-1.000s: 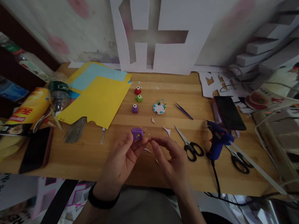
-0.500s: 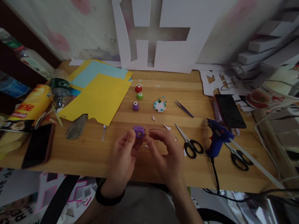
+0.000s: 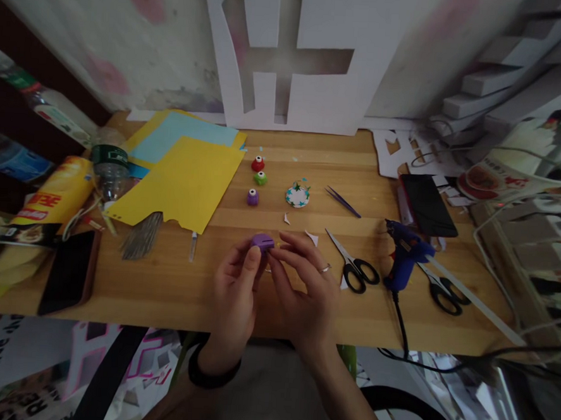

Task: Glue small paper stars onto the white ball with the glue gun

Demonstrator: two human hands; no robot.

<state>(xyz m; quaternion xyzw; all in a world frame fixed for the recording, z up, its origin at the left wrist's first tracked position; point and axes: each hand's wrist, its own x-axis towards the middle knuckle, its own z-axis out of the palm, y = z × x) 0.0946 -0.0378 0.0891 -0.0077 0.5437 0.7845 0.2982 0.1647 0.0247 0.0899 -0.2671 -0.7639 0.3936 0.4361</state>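
A small purple craft punch is held over the wooden table between the thumb and fingers of my left hand. Its slotted side faces up and to the right. My right hand, wearing a ring, brings its bent fingertips together against the punch's right end; whatever they pinch is hidden. Beyond the hands sit a red punch, a green punch and another purple punch. To their right lies a white paper disc with green and blue stars round its edge.
Tweezers, black-handled scissors, a blue glue gun and more scissors lie to the right. Yellow sheets, wire lengths and a phone are on the left. White cut-out board leans at the back.
The punch has been turned so its star-marked face no longer shows. My right hand has moved left, and its fingertips have closed in at the punch.
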